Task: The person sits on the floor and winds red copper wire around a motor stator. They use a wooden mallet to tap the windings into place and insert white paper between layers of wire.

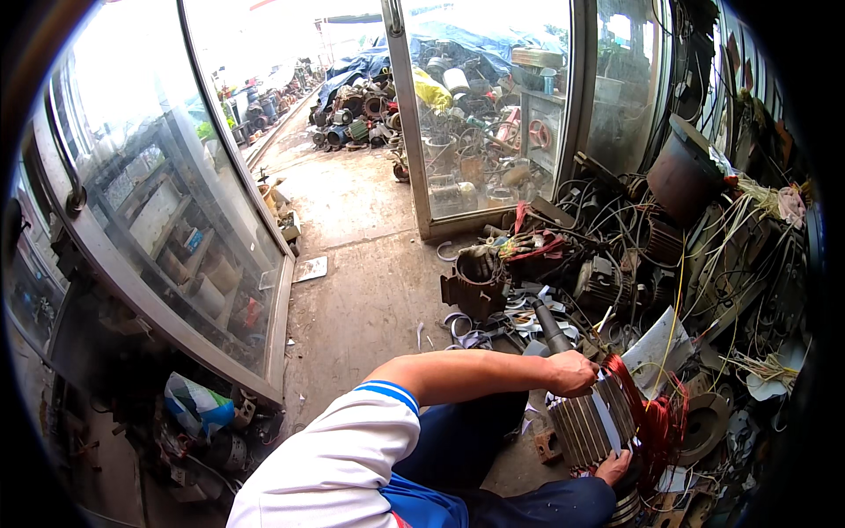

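A stator core (579, 431) with slotted metal ribs sits at the lower right, beside my bent leg. Bundles of red copper winding wire (671, 431) spill from its right side. Across the slots lies a narrow white insulating strip (606, 417). My left hand (572, 373) is closed at the strip's upper end, its arm reaching across from the left. At the lower end my right hand (613, 467) pinches the strip, thumb and fingertips showing; the rest is hidden near my knee. Just beyond my left hand stands a dark grey cylindrical bar (553, 327).
Scrap motor parts, including a rusty motor housing (475, 280), tangled cables and paper offcuts (466, 330), crowd the right side. A glass door (189, 220) stands at the left above a plastic bag (198, 405). Concrete floor (352, 308) leads outside to heaped motors (356, 114).
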### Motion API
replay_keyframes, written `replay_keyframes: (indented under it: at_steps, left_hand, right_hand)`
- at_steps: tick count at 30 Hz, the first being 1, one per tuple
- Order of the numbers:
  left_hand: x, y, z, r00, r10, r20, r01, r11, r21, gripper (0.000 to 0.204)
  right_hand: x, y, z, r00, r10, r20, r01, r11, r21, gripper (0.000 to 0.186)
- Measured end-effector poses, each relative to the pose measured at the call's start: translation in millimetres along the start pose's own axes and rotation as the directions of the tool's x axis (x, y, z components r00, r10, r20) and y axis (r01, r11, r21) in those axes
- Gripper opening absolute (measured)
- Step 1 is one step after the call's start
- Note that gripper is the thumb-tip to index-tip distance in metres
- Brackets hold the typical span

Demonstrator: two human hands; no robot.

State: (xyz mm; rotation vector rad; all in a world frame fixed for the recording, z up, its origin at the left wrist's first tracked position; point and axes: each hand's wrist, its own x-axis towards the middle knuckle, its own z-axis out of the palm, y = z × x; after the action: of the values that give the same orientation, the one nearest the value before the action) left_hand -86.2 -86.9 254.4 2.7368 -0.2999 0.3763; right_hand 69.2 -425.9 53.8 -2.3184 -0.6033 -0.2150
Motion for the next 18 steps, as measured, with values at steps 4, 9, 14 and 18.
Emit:
replay_keyframes:
  at_steps: [4,9,14,18]
  left_hand:
    - [1,7,-11,0.999,0.016,0.038,-0.015,0.999,-0.035,0.023]
    - [0,17,-27,0.998,0.006,0.066,-0.004,1.000,-0.027,0.016]
    - [-1,8,-16,0.997,0.059,0.039,-0.056,0.995,-0.080,0.015]
    - [5,22,-32,0.996,0.027,0.086,-0.022,0.998,-0.056,0.014]
  right_hand:
    - [-3,-5,-3,1.000,0.010,0.006,-0.010,0.999,0.041,0.019]
    - [-3,-4,-4,1.000,0.013,0.016,-0.014,0.999,0.046,0.020]
    - [-2,3,2,0.999,0.029,0.028,-0.030,0.998,0.064,0.020]
    - [0,10,-4,1.000,0.024,0.009,-0.025,0.998,0.056,0.020]
